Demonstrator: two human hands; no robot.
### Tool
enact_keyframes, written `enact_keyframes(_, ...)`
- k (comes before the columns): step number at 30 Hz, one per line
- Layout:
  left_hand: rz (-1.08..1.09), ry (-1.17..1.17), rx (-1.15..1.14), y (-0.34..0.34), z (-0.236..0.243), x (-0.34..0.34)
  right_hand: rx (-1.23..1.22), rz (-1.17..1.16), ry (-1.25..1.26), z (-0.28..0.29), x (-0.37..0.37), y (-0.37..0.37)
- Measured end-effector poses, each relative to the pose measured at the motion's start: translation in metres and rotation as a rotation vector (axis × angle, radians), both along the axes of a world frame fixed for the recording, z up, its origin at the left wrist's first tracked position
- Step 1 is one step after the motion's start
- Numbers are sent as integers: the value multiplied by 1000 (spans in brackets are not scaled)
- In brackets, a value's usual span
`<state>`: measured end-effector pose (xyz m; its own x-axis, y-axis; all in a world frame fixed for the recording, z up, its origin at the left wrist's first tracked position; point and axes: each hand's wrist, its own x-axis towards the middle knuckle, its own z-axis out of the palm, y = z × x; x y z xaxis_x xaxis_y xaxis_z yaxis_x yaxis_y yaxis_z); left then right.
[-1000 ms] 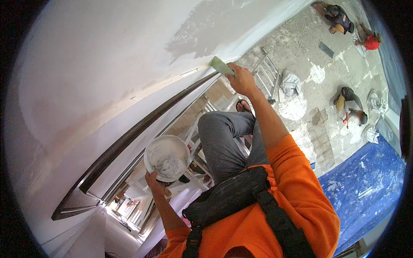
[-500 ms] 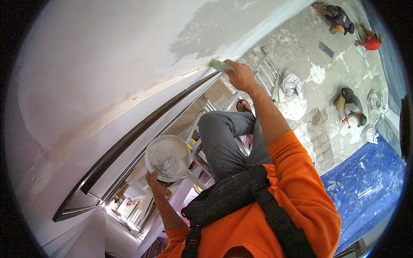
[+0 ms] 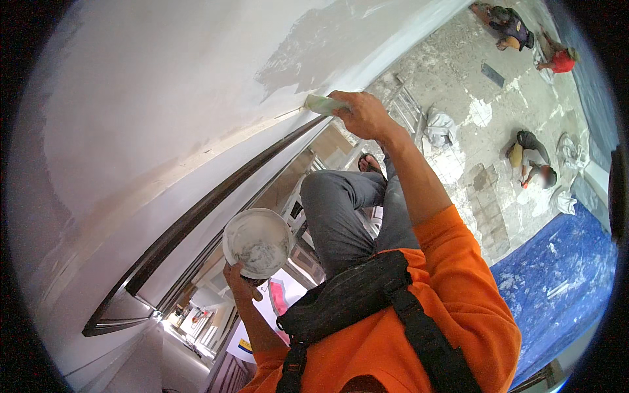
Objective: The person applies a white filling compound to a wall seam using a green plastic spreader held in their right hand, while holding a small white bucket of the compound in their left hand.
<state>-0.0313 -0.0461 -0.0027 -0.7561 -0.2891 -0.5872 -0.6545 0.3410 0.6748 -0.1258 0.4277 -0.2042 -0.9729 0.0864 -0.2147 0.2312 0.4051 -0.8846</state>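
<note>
My right hand (image 3: 365,116) is closed round a pale green, flat putty spreader (image 3: 318,105). The spreader's edge meets the pale wall (image 3: 151,92) at a narrow ledge, just above a dark trim rail (image 3: 203,211). Below and to the left, my left hand (image 3: 237,281) grips the side of a round white bucket (image 3: 267,220). Whitish paste is smeared over the bucket's inside and bottom. Some of the left fingers are hidden under the bucket. A damp-looking grey patch (image 3: 303,56) shows on the wall above the spreader.
My bent legs (image 3: 341,216) are over a ladder-like metal frame, high above the floor. Far below on the right, several people (image 3: 537,160) crouch on the stained floor near white sacks (image 3: 440,128). A blue sheet (image 3: 557,281) covers the lower right.
My right hand has shifted a little left along the wall ledge, and the spreader has turned to lie flatter. The left hand and bucket have hardly moved.
</note>
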Motion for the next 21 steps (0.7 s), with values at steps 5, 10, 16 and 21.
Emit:
enact_keyframes(5,107,-10,-74,4,0,3,55,11,-55,25,2,-2)
enact_keyframes(10,128,-39,23,-6,-2,4,16,-9,-49,42,6,-6)
enact_keyframes(16,57,24,-45,-1,-2,5,-195,-268,-26,41,30,-16)
enact_keyframes(21,-64,56,-93,-24,-5,12,-249,-447,20,41,38,-72)
